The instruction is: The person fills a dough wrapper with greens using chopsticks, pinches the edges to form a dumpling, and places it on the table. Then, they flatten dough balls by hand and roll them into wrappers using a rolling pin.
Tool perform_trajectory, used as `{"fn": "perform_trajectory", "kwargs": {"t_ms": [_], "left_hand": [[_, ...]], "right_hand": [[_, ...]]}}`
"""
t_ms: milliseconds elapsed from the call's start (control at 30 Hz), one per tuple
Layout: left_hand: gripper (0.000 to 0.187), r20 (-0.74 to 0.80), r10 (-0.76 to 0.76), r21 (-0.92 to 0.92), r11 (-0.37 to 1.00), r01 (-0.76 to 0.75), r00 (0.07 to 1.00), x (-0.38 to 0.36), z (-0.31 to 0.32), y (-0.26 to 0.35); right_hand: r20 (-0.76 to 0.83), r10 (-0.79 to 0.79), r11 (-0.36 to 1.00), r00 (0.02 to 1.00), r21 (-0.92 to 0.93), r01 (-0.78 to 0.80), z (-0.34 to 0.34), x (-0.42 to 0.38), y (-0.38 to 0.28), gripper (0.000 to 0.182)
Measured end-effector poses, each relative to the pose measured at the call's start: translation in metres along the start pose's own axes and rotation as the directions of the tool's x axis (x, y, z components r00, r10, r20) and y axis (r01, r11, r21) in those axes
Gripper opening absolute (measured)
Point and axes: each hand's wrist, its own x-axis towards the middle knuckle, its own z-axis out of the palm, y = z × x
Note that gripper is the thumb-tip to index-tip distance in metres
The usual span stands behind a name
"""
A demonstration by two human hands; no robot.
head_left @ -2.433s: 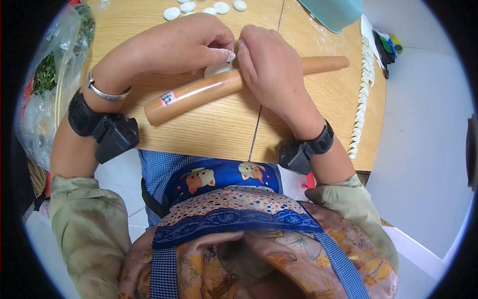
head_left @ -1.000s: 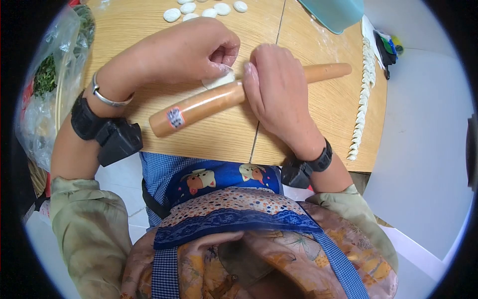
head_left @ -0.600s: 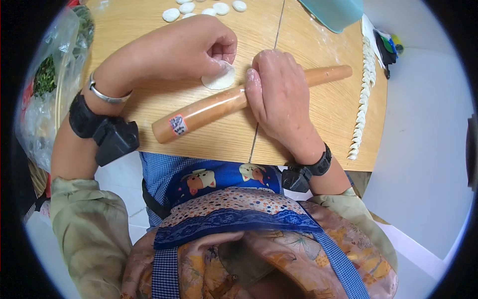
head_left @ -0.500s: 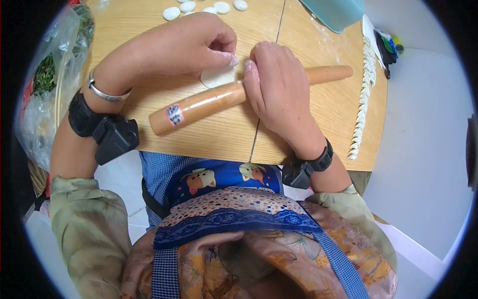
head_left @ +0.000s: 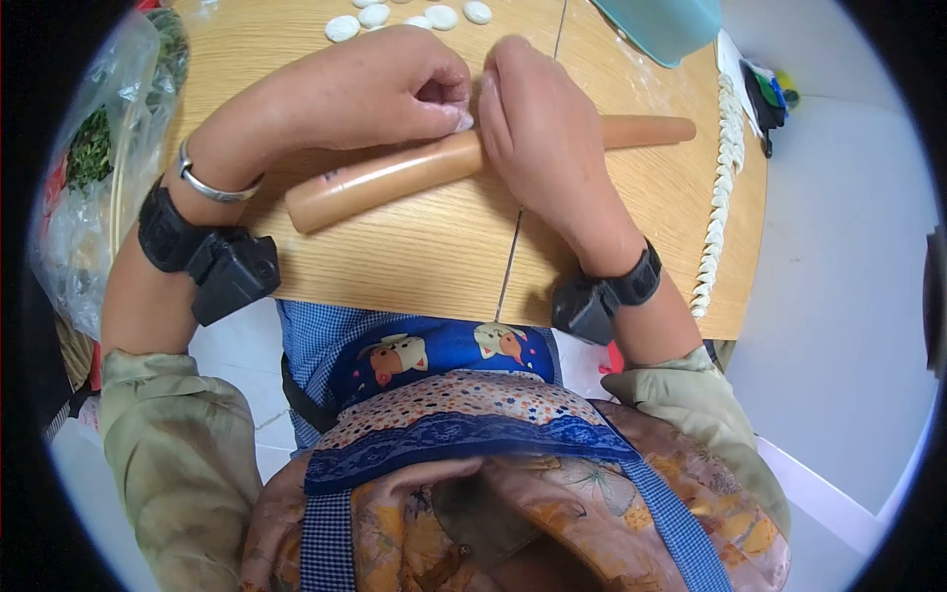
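A light wooden rolling pin (head_left: 395, 182) lies slantwise on the wooden table (head_left: 414, 247). My right hand (head_left: 543, 123) rests over its middle, fingers folded together and pressing on it. Just beyond the pin, my left hand (head_left: 419, 94) is closed in a pinch, with floury fingertips beside the pin. In the earlier frame a flat dough disc shows under those fingertips; now the hand and the pin hide it.
Several small dough rounds (head_left: 442, 17) lie at the far edge. A long row of folded dough pieces (head_left: 721, 187) runs down the right side. A pale blue container (head_left: 671, 25) stands at the back right, and a plastic bag with greens (head_left: 91, 148) at the left.
My right hand and the rolling pin have moved away from me, over the dough disc. The pin has turned about its axis, so its label has rolled mostly out of sight. My left hand has hardly moved.
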Motion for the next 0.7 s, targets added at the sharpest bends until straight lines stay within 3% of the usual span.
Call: {"fn": "perform_trajectory", "kwargs": {"t_ms": [200, 267, 367, 400, 467, 567, 700], "left_hand": [[0.011, 0.041, -0.053, 0.059, 0.997, 0.051, 0.998, -0.001, -0.002, 0.008], [0.010, 0.115, -0.235, -0.190, 0.949, 0.253, 0.965, -0.004, -0.003, 0.013], [0.010, 0.230, -0.314, -0.183, 0.916, 0.357, 0.921, -0.004, -0.007, 0.018], [0.010, 0.231, -0.313, -0.182, 0.916, 0.357, 0.921, -0.003, -0.007, 0.016], [0.008, 0.138, -0.138, 0.007, 0.990, 0.138, 0.981, -0.003, -0.007, 0.008], [0.011, 0.019, -0.094, 0.035, 0.995, 0.093, 0.995, -0.004, -0.004, 0.004], [0.016, 0.015, -0.067, 0.044, 0.997, 0.067, 0.998, -0.002, -0.005, 0.001]], "right_hand": [[0.055, -0.054, 0.998, 0.997, -0.020, 0.055, -0.020, -0.038, -0.012, 0.018], [0.078, -0.067, 0.997, 0.995, -0.034, 0.070, -0.023, -0.045, -0.014, 0.020], [0.091, -0.037, 0.999, 0.995, -0.035, 0.041, -0.025, -0.049, -0.015, 0.021], [0.090, -0.036, 0.999, 0.995, -0.035, 0.040, -0.024, -0.048, -0.014, 0.021], [0.076, -0.037, 0.997, 0.996, -0.068, 0.043, -0.020, -0.044, -0.013, 0.019], [0.092, -0.041, 0.994, 0.995, -0.093, 0.050, -0.015, -0.031, -0.009, 0.017], [0.046, -0.090, 0.994, 0.995, -0.060, 0.093, 0.000, -0.008, 0.004, 0.016]]}}
